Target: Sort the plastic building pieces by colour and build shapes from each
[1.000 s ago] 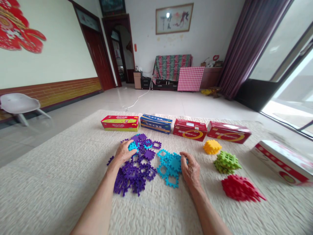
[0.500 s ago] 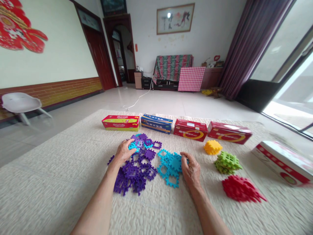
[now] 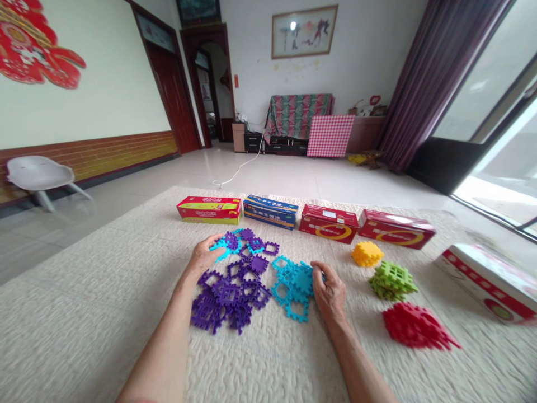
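Looking down at the quilted mat (image 3: 268, 364), we've flat, notch-edged plastic pcs: a loose purple heap (image 3: 230, 294) ctr-left, a turq. pile (image 3: 304, 278) just R of it, & some blue pcs (image 3: 229, 256) at the heap's far L edge, partly hidden by a purple pc (image 3: 231, 240) on top. Our L hand (image 3: 205, 256) is half-curled round those blue pcs, our R hand (image 3: 330, 289) loosely bent at the turq. pile's R edge; can't tell if either grips. Yellow (image 3: 367, 254), green (image 3: 393, 280) & red stacks (image 3: 419, 326) sit R, w/ a blue box (image 3: 271, 214) beyond.
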`<state>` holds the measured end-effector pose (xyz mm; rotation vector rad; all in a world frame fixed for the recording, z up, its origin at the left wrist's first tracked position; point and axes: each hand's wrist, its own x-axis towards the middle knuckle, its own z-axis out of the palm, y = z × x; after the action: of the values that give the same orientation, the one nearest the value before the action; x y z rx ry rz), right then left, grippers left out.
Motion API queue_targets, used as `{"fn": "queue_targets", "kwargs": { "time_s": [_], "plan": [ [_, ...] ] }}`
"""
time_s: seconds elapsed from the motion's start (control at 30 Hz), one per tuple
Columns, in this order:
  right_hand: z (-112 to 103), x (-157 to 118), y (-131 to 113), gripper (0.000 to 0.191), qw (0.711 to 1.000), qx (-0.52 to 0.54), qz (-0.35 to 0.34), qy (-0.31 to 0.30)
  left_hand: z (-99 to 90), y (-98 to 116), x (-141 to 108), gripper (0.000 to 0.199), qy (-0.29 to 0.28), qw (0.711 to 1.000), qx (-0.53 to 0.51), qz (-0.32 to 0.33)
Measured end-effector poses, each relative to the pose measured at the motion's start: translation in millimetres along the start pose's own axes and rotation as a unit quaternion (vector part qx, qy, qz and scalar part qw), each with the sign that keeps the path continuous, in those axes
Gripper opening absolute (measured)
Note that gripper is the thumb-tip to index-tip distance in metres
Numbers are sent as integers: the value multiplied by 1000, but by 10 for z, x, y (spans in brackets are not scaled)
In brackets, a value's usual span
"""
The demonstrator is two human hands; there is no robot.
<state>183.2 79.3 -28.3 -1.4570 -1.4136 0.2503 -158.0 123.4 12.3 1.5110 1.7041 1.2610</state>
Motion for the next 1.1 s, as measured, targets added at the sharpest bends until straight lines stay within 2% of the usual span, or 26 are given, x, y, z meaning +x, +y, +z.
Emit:
{"fn": "queue_targets", "kwargs": {
  "time_s": [0.17,0.47,0.53,0.6,0.67,0.7,0.77,0.83,0.9,1.0,1.1],
  "plan": [
    [0,1,-6,36,1000,4,0,2,-36,-8,2,60,-19,998,-50,-36],
    [-3,9,-21,37,1000,8,6,2,-55,-90,59,55,45,996,-59,-43],
    [-3,6,-15,36,1000,14,7,5,-78,-93,81,54,87,994,-50,-45],
    [-1,0,-5,36,1000,24,15,11,-109,-53,99,53,152,987,-43,-42],
    [0,-2,4,38,998,39,35,19,-110,48,96,52,209,976,-51,-33],
    [-1,-2,8,39,997,49,49,25,-84,122,81,53,220,973,-66,-28],
    [-6,6,11,41,994,71,75,41,49,303,10,54,199,974,-104,-15],
    [-17,18,8,42,990,94,93,56,295,498,-116,54,122,986,-115,1],
    [-31,29,1,42,986,115,103,64,620,676,-281,48,20,997,-69,21],
    [-44,41,-8,42,982,137,116,66,1105,873,-532,37,-86,994,-6,69],
    [-44,48,-2,42,978,148,129,66,1416,967,-685,28,-116,986,27,115]
  ]
}}
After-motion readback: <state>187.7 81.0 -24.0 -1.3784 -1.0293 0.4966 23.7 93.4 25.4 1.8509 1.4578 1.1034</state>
